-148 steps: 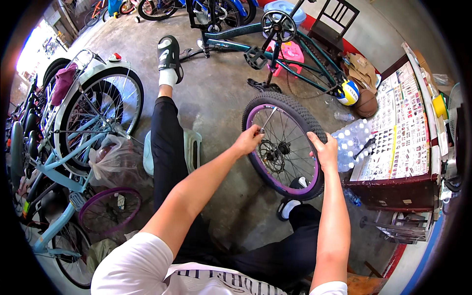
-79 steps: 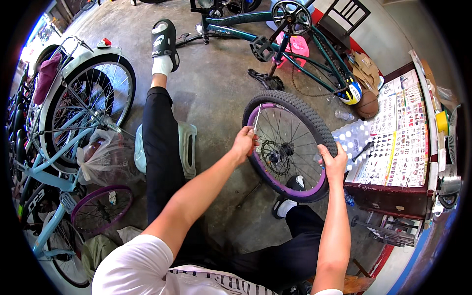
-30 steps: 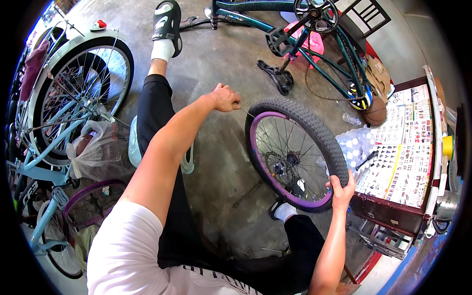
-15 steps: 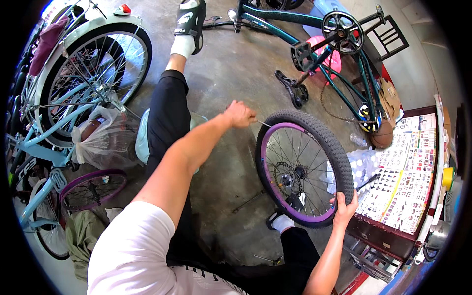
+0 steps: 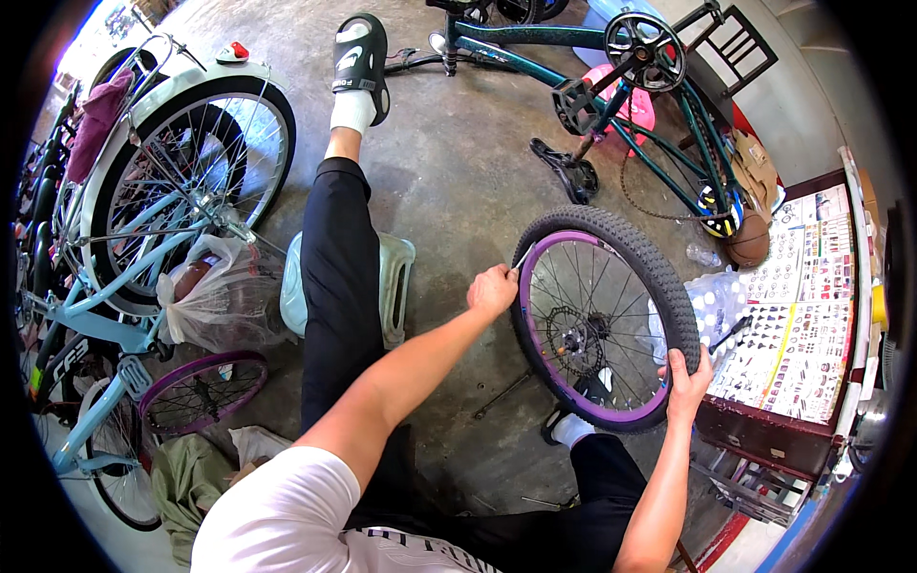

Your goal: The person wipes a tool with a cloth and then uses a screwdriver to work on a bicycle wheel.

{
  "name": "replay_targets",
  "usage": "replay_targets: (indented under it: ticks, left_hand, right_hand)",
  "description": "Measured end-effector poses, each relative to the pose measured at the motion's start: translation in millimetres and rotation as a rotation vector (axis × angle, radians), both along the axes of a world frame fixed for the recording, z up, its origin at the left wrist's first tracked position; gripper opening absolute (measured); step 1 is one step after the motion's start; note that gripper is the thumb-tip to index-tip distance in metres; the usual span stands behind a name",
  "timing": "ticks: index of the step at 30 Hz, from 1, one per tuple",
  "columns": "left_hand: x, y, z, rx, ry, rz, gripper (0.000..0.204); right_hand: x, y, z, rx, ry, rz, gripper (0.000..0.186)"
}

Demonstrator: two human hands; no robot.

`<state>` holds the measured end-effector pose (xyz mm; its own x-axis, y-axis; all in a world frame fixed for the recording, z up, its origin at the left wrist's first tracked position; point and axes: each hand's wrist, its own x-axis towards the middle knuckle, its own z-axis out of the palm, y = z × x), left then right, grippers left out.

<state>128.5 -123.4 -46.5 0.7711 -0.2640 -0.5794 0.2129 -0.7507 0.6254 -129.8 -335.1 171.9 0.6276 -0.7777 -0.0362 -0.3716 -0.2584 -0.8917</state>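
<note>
A bicycle wheel with a purple rim (image 5: pixel 552 361) and a black knobby tire (image 5: pixel 642 250) stands tilted in front of me. My left hand (image 5: pixel 493 290) is closed at the wheel's left side, round a thin metal tire lever (image 5: pixel 522 256) that reaches to the rim's edge. Most of the lever is hidden in the fist. At the lower right of the wheel, my right hand (image 5: pixel 686 384) grips the tire, thumb on the near side and the other fingers mostly hidden. A brake disc (image 5: pixel 564 346) shows at the hub.
An upturned dark teal bike frame (image 5: pixel 535 36) lies ahead, with a saddle (image 5: pixel 568 172) near it. A light blue bicycle (image 5: pixel 115 329) stands left, beside another purple-rimmed wheel (image 5: pixel 203 392). A pale stool (image 5: pixel 394 286) is by my left leg. A chart-covered cabinet (image 5: pixel 764 444) stands right.
My left hand has moved down and to the right along the rim's left side, its arm more bent. My right hand still grips the tire. The whole view has shifted slightly.
</note>
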Motion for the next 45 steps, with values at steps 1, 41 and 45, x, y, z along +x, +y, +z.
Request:
replay_targets:
  ticks: [1, 41, 45]
  left_hand:
    - [-6, -3, -1, -0.034, 0.064, 0.062, 0.038]
    - [-39, -5, 32, -0.905, 0.969, 0.620, 0.027]
    - [-66, 41, 18, -0.779, 0.857, 0.714, 0.026]
  right_hand:
    - [-1, -2, -2, -0.001, 0.008, 0.007, 0.037]
    - [6, -6, 4, -0.022, 0.068, -0.049, 0.039]
    - [15, -10, 8, -0.068, 0.103, -0.032, 0.030]
